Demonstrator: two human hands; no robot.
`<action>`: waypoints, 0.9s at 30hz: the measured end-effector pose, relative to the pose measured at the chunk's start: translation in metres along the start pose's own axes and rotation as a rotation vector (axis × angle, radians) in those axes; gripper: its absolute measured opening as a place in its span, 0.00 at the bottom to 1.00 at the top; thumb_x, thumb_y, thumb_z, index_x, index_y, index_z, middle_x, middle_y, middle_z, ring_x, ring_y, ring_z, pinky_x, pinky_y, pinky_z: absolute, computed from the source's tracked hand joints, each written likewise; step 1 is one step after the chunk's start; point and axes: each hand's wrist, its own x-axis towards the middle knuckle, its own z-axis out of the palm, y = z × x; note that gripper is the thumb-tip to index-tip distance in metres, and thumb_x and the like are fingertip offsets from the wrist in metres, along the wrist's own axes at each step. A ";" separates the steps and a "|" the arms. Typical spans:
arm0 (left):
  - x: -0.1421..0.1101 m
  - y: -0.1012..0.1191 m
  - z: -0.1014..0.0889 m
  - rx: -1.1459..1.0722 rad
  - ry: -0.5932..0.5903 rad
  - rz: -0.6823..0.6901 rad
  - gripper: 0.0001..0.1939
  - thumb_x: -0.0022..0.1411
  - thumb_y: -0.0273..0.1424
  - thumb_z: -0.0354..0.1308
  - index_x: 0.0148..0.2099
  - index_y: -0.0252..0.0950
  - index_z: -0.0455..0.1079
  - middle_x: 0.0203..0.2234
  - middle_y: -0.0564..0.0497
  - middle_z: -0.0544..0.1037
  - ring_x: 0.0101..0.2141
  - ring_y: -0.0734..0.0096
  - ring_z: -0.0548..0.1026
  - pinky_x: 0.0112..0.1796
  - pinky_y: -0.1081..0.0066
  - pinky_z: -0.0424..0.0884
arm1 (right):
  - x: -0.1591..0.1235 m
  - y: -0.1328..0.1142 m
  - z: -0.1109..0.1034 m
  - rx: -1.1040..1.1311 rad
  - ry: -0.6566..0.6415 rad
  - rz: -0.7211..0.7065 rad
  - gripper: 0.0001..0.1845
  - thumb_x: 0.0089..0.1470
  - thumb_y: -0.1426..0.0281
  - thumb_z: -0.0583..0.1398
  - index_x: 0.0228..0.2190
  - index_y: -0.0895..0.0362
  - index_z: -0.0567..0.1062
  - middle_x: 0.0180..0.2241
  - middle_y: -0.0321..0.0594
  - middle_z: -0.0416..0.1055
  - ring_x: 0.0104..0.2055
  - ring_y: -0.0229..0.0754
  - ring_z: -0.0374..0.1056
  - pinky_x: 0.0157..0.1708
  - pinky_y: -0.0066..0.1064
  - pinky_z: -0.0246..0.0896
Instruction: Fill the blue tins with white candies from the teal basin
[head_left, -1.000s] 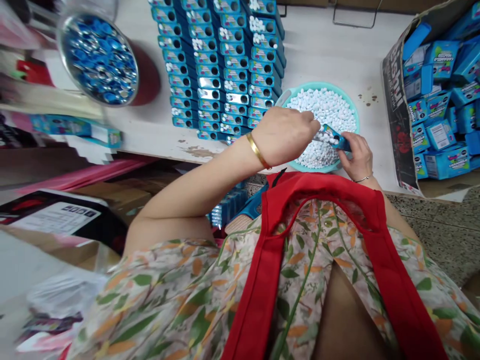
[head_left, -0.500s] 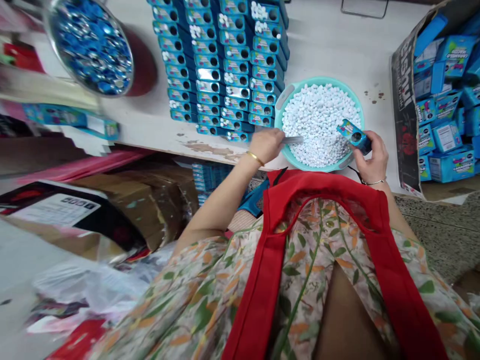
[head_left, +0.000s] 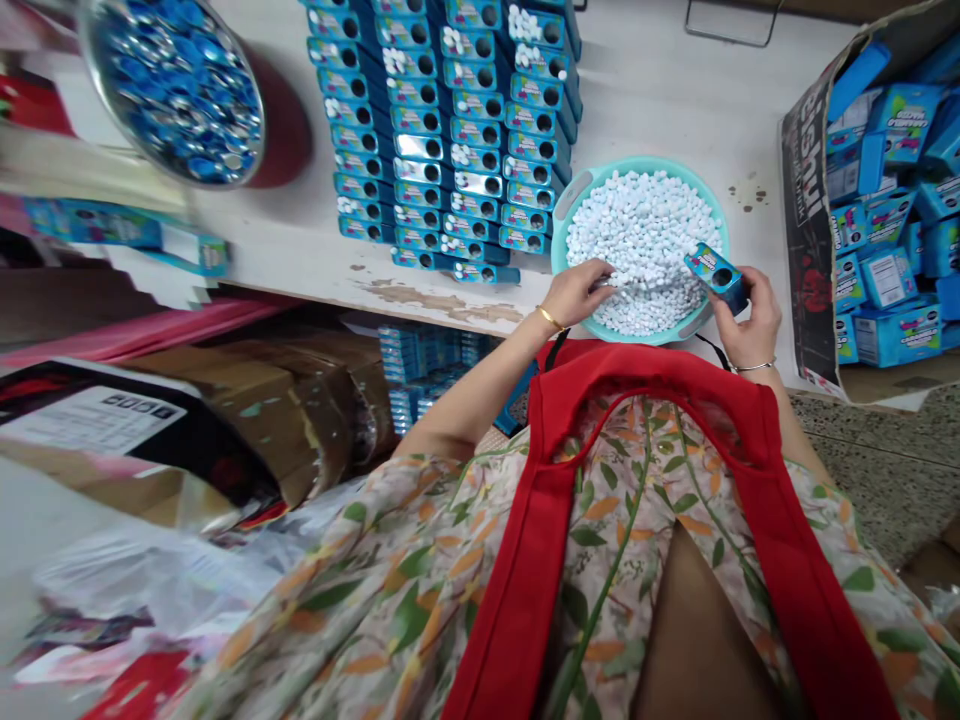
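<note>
A turquoise bowl (head_left: 564,215) on the table is full of small white candies (head_left: 637,220). My left hand (head_left: 581,292) reaches over its near left rim, fingers closed at the candies. The scoop it was holding seems sunk among them, its blade hidden. Over the right side of the bowl, my right hand (head_left: 752,318) grips a small blue box (head_left: 718,275) from the right. The box is tilted, with its printed end and dark round hole facing up.
Rows of blue boxes (head_left: 476,160) stand left of the bowl, some with white candies on top. Farther left is a metal container (head_left: 259,120) of shiny blue pieces. An open carton (head_left: 806,240) of blue boxes stands right. The table edge (head_left: 420,315) runs close before me.
My left hand has moved right, from the bowl's rim into the candies, and the scoop has gone from sight. My right hand and the blue box have barely shifted.
</note>
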 end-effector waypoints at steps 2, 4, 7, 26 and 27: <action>-0.008 0.006 -0.024 -0.002 0.033 0.114 0.18 0.74 0.41 0.59 0.58 0.35 0.75 0.48 0.41 0.83 0.45 0.59 0.80 0.48 0.64 0.74 | 0.001 -0.002 0.000 -0.044 -0.023 -0.027 0.27 0.66 0.53 0.61 0.61 0.52 0.73 0.56 0.51 0.80 0.58 0.59 0.77 0.61 0.62 0.77; -0.012 0.020 -0.048 0.019 0.056 0.209 0.18 0.75 0.43 0.58 0.57 0.36 0.75 0.46 0.42 0.83 0.43 0.60 0.80 0.47 0.64 0.74 | 0.002 -0.006 0.002 -0.086 -0.054 -0.056 0.27 0.66 0.55 0.61 0.61 0.51 0.73 0.57 0.51 0.80 0.60 0.60 0.77 0.62 0.62 0.76; -0.013 0.049 -0.077 0.115 0.044 0.296 0.17 0.76 0.42 0.57 0.56 0.37 0.76 0.45 0.44 0.82 0.43 0.60 0.80 0.47 0.63 0.74 | 0.006 -0.013 0.008 -0.123 -0.101 -0.102 0.26 0.66 0.59 0.59 0.62 0.51 0.74 0.58 0.51 0.80 0.61 0.60 0.76 0.64 0.61 0.75; -0.017 0.171 -0.134 0.631 -0.107 0.289 0.18 0.75 0.24 0.47 0.50 0.34 0.79 0.42 0.42 0.82 0.42 0.58 0.82 0.44 0.59 0.77 | 0.006 -0.025 0.024 -0.140 -0.159 -0.185 0.25 0.68 0.62 0.58 0.63 0.52 0.74 0.58 0.51 0.80 0.61 0.60 0.76 0.64 0.59 0.75; -0.019 0.166 -0.134 0.604 -0.098 0.291 0.18 0.76 0.25 0.46 0.50 0.35 0.79 0.42 0.42 0.82 0.43 0.57 0.82 0.44 0.59 0.77 | 0.006 -0.025 0.024 -0.143 -0.163 -0.181 0.25 0.68 0.62 0.58 0.63 0.52 0.74 0.58 0.51 0.80 0.62 0.59 0.76 0.64 0.59 0.75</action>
